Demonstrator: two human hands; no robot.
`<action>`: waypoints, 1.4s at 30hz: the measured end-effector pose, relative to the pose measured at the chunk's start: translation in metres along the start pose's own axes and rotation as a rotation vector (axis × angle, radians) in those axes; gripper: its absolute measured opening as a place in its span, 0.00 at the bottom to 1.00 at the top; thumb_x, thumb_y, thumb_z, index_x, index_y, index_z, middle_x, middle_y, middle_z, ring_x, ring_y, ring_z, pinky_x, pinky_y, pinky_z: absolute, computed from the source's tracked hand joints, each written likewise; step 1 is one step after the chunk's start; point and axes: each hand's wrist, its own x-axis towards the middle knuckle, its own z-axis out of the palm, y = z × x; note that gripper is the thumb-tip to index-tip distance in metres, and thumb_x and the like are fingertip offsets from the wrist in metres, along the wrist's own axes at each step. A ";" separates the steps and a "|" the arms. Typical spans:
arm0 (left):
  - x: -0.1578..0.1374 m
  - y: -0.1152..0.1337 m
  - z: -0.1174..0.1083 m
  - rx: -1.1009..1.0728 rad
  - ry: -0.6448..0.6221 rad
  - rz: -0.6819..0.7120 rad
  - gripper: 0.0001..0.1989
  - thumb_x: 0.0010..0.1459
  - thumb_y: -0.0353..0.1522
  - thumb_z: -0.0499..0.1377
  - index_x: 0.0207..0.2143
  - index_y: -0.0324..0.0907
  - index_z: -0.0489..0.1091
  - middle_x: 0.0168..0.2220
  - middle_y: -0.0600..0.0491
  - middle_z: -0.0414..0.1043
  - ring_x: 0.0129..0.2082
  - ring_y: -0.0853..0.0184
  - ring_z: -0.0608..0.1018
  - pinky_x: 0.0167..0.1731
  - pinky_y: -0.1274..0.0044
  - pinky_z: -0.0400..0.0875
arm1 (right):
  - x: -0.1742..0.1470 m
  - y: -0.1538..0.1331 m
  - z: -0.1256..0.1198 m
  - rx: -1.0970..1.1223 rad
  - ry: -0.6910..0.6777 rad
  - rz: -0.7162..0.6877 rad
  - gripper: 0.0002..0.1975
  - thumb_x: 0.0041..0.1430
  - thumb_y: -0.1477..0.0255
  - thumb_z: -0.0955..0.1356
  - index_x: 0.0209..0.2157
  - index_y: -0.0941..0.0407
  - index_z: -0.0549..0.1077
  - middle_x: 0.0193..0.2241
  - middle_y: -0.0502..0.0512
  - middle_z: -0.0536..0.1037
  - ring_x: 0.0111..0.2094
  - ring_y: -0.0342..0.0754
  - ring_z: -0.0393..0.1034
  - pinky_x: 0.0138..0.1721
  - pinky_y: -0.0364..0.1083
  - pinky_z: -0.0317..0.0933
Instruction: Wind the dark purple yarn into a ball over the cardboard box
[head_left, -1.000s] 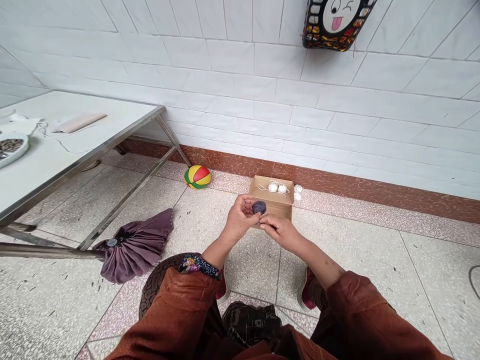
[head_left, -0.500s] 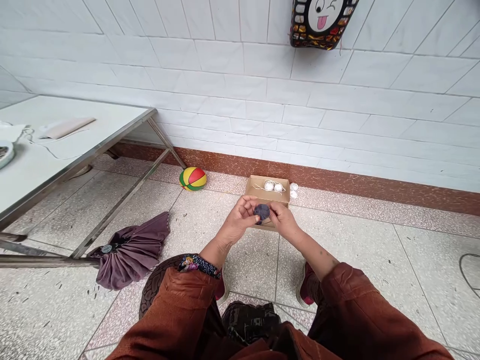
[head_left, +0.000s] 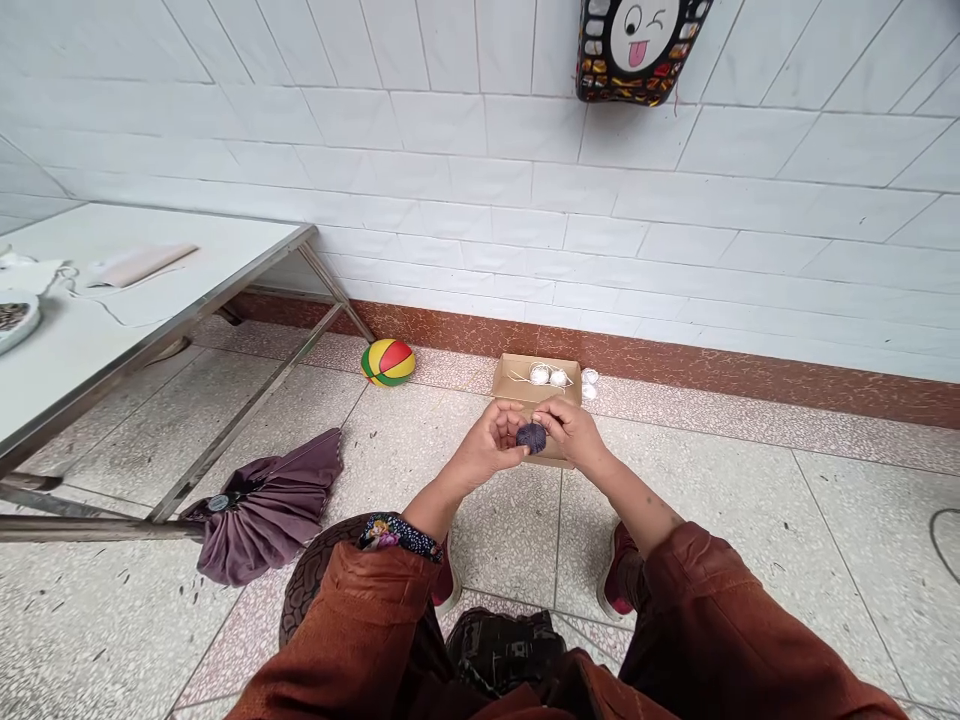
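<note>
A small dark grey-blue ball of yarn (head_left: 532, 438) is held between my hands, above the open cardboard box on the floor. My left hand (head_left: 486, 442) has it from the left, thumb below and fingers curled behind. At the ball's upper right edge, my right hand (head_left: 571, 432) pinches thumb and forefinger together on the yarn; a separate strand is too fine to make out. In the far part of the cardboard box (head_left: 504, 390) lie two white yarn balls (head_left: 540, 374) with loose white ends. More white balls (head_left: 589, 384) rest on the floor just right of it.
A colourful ball (head_left: 388, 362) lies by the leg of a metal-framed table (head_left: 225, 290) on the left. A folded purple umbrella (head_left: 266, 510) is on the floor nearby. A black basket (head_left: 637, 50) with a winking face hangs on the tiled wall.
The yarn ball has shifted slightly right and turned. My right fingers have moved up to its upper edge, and my left fingers have loosened a little around it.
</note>
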 end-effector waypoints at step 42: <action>-0.002 -0.007 -0.005 0.089 -0.005 -0.076 0.29 0.46 0.28 0.67 0.51 0.45 0.64 0.39 0.55 0.69 0.33 0.71 0.74 0.34 0.78 0.66 | -0.002 -0.008 -0.008 -0.138 -0.093 -0.207 0.13 0.73 0.65 0.62 0.38 0.53 0.76 0.32 0.54 0.77 0.34 0.47 0.72 0.36 0.45 0.63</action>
